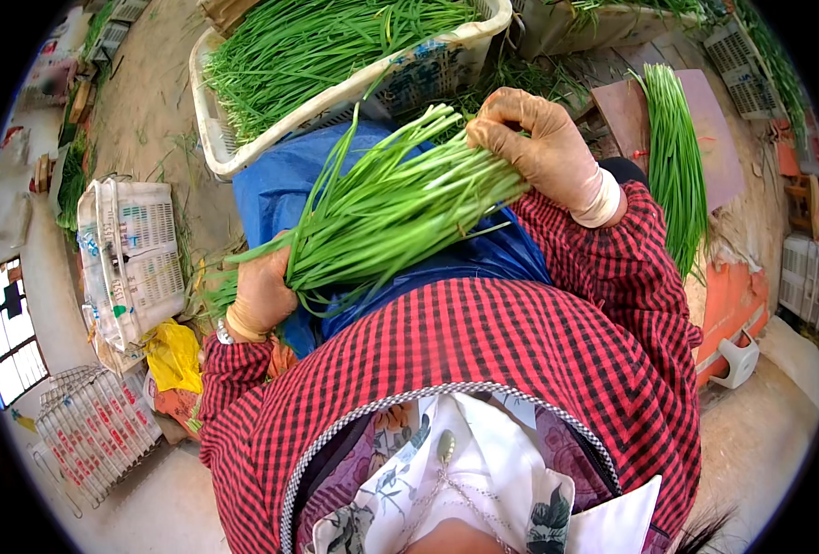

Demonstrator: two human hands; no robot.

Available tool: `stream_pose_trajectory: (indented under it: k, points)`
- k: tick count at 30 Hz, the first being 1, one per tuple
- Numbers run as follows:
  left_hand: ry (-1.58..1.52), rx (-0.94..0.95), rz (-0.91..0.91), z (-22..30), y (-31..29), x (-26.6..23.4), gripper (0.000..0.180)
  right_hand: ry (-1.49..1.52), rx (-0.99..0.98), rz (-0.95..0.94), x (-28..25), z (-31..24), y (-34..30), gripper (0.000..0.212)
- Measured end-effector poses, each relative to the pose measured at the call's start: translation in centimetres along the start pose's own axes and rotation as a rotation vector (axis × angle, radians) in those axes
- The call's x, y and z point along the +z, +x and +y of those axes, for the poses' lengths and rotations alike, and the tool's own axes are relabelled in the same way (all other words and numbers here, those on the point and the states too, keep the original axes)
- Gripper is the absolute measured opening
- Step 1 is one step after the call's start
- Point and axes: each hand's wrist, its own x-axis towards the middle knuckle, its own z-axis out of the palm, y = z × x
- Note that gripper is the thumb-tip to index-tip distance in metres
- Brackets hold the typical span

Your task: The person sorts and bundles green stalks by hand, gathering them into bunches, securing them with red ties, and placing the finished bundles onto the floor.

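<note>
"Green stalks [391, 217] sit just above centre, toward twelve o'clock. What steadies them?"

"The left hand [263, 288], at nine o'clock, gripping the leafy end, probably so the pale ends stay free."

"And the right hand [543, 152]?"

"Toward one o'clock, thumb and fingertips drawn together at those pale ends; whether a stalk is caught between them, I can't tell."

"Why the blue sheet [275, 175] underneath?"

"It covers the lap, likely keeping dirt off the clothes."

"And the white basket [220, 164] near eleven, full of greens [335, 55]?"

"Just beyond the lap, presumably for easy reach."
</note>
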Motion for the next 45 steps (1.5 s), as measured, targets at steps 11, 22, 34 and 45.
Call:
stream_pose_trajectory:
  k: [11, 22, 34, 45]
  points:
    - [-0.803, -0.221, -0.150, 0.1, 0.7, 1.8, 0.052, 0.202, -0.059, 0.366, -5.3, -2.2, 2.2, 0.019]
    - [-0.675, -0.238, -0.159, 0.4, 1.0, 1.7, 0.051, -0.655, -0.357, 0.190, -1.8, -0.4, 2.9, 0.026]
    - [-0.622, -0.236, -0.153, 2.6, 2.4, 0.3, 0.056, -0.809, -0.295, 0.534, -6.5, 1.3, 3.8, 0.020]
    - [-0.607, -0.285, -0.111, 3.3, 2.6, 0.2, 0.051, -0.388, -0.124, 0.277, -0.5, -0.7, 1.0, 0.020]
